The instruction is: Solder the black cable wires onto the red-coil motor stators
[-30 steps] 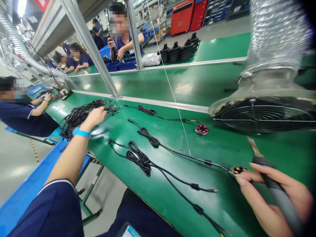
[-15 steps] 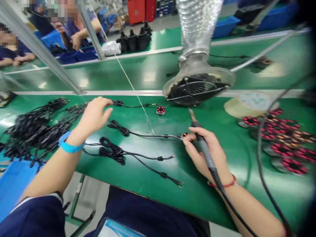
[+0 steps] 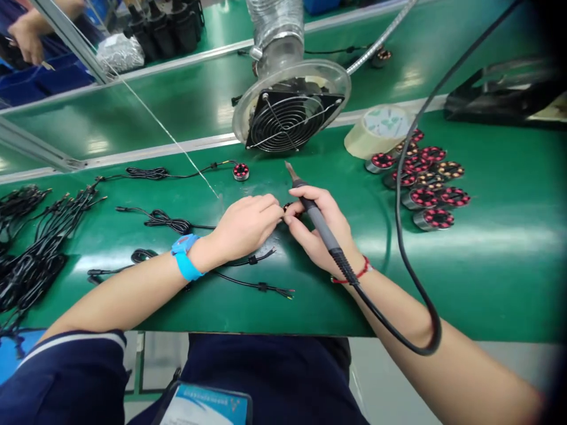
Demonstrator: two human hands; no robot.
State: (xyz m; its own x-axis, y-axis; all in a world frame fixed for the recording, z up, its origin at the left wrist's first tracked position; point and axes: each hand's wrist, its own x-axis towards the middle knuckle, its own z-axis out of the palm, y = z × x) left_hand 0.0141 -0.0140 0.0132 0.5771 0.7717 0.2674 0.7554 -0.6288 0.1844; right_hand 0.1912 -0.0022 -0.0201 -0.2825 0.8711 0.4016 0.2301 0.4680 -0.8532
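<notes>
My right hand [image 3: 321,233] grips a black soldering iron [image 3: 315,218], its tip pointing up and away towards the fan. The thumb and forefinger of that hand also pinch a small round coil part [image 3: 287,208] on the green table [image 3: 487,265]. My left hand [image 3: 245,227], with a blue wrist strap [image 3: 186,264], has its fingers closed on the same part from the left, where a black cable [image 3: 168,223] ends. Another cable [image 3: 248,283] with bare wire ends lies under my left wrist.
A fume-extraction fan [image 3: 287,115] on a silver hose stands just behind my hands. Several red-and-black coil parts [image 3: 420,183] and a tape roll [image 3: 378,130] lie at the right. A heap of black cables [image 3: 31,236] fills the left. The iron's cord [image 3: 407,248] loops over my right forearm.
My left hand has come from the cable heap at the left to meet my right hand at the coil part. The view has swung right and down.
</notes>
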